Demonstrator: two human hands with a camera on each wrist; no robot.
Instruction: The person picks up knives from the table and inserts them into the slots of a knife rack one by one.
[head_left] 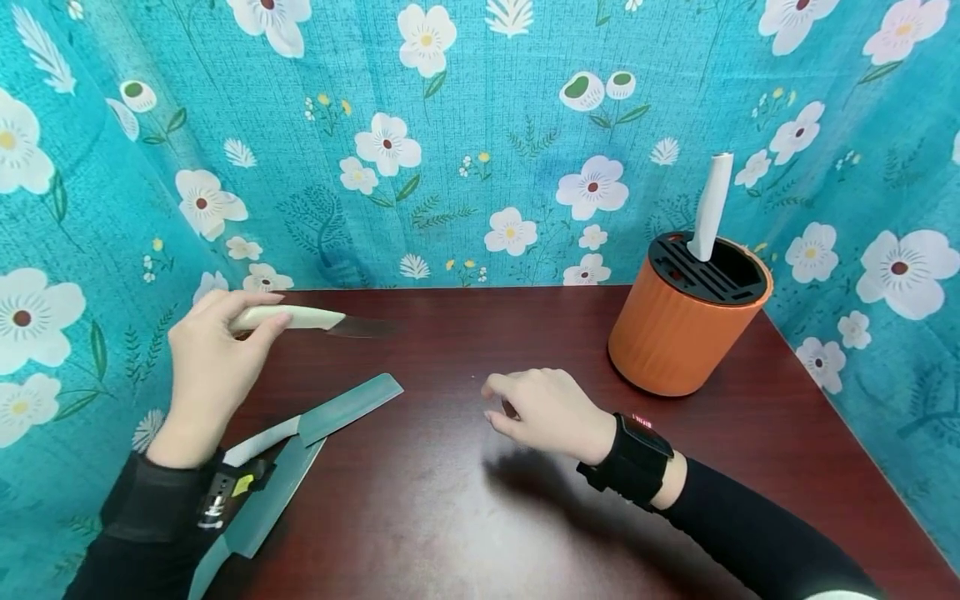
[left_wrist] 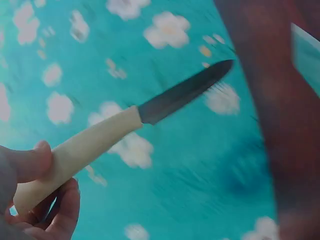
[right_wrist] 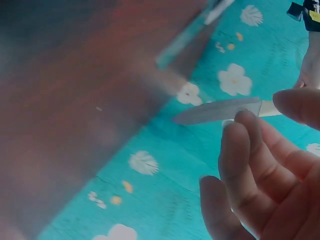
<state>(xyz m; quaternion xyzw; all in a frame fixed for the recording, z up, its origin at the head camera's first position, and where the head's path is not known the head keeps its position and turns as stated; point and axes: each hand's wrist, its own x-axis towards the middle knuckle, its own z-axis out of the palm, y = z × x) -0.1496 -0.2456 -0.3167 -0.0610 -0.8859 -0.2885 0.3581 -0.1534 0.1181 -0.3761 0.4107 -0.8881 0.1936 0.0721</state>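
My left hand (head_left: 213, 358) grips the pale cream handle of a small knife (head_left: 296, 317), held above the back left of the table. Its dark pointed blade (left_wrist: 185, 95) extends to the right. Over the middle of the table is my right hand (head_left: 551, 417), fingers loosely curled with nothing in them. Beyond those fingers, in the right wrist view, the same knife's blade (right_wrist: 220, 111) shows. Below my left hand lies a broad-bladed knife (head_left: 348, 408) with a white handle, overlapping a wider blade (head_left: 277, 492) partly hidden by my left forearm.
An orange cylindrical knife block (head_left: 660, 342) with a slotted black top stands at the right. One white-handled knife (head_left: 711, 204) stands upright in it. A blue floral cloth (head_left: 465, 167) hangs behind the dark red-brown table (head_left: 420, 517) and along its sides.
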